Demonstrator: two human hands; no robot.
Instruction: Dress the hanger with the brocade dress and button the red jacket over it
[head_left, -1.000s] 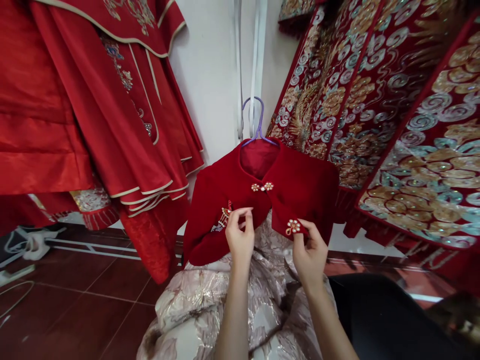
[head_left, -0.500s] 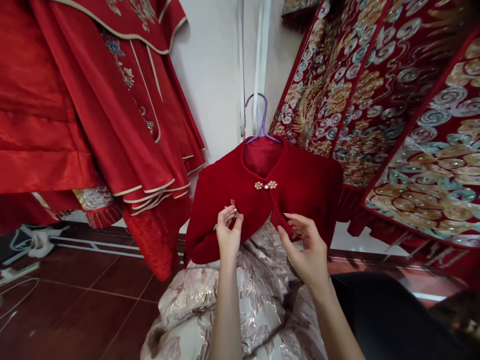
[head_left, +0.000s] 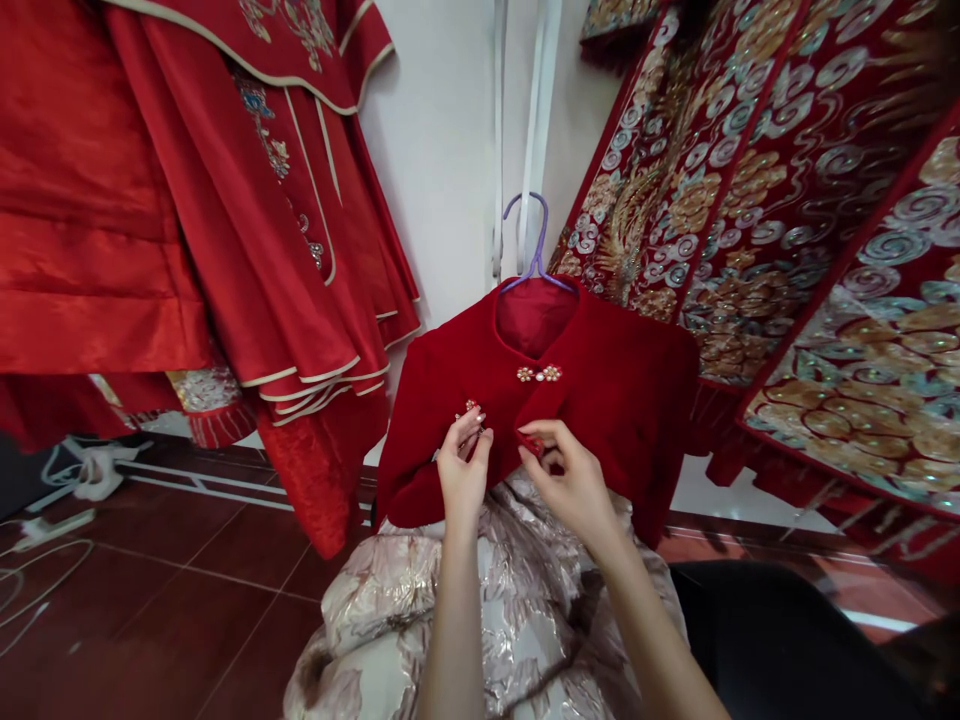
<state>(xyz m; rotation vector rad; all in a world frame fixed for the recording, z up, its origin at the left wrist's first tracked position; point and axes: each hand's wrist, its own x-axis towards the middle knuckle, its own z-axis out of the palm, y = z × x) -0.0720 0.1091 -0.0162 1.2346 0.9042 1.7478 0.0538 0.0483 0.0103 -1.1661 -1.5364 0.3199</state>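
Note:
A red velvet jacket (head_left: 480, 360) hangs on a purple hanger (head_left: 537, 245), joined at the neck by a beaded flower clasp (head_left: 538, 374). My left hand (head_left: 463, 465) is closed at the jacket's front, thumb and fingers around a small beaded ornament (head_left: 471, 407) with red and pale beads; part of it is hidden by the fingers. To its right, my right hand (head_left: 566, 475) pinches the jacket's lower front edge, which is folded back between thumb and forefinger. Below both hands spreads a pale, shiny patterned fabric (head_left: 405, 590).
Red garments with cream piping (head_left: 300, 250) hang at left. Heavily embroidered red garments (head_left: 750, 200) hang at right. A white metal stand (head_left: 536, 130) rises behind the hanger. Black furniture (head_left: 765, 630) stands at lower right; cables and a power strip (head_left: 56, 528) lie on the tiled floor.
My right hand has moved left toward my left hand, drawing the jacket's front edge over and folding it. Its fingers have closed into a pinch. The whole view has shifted slightly.

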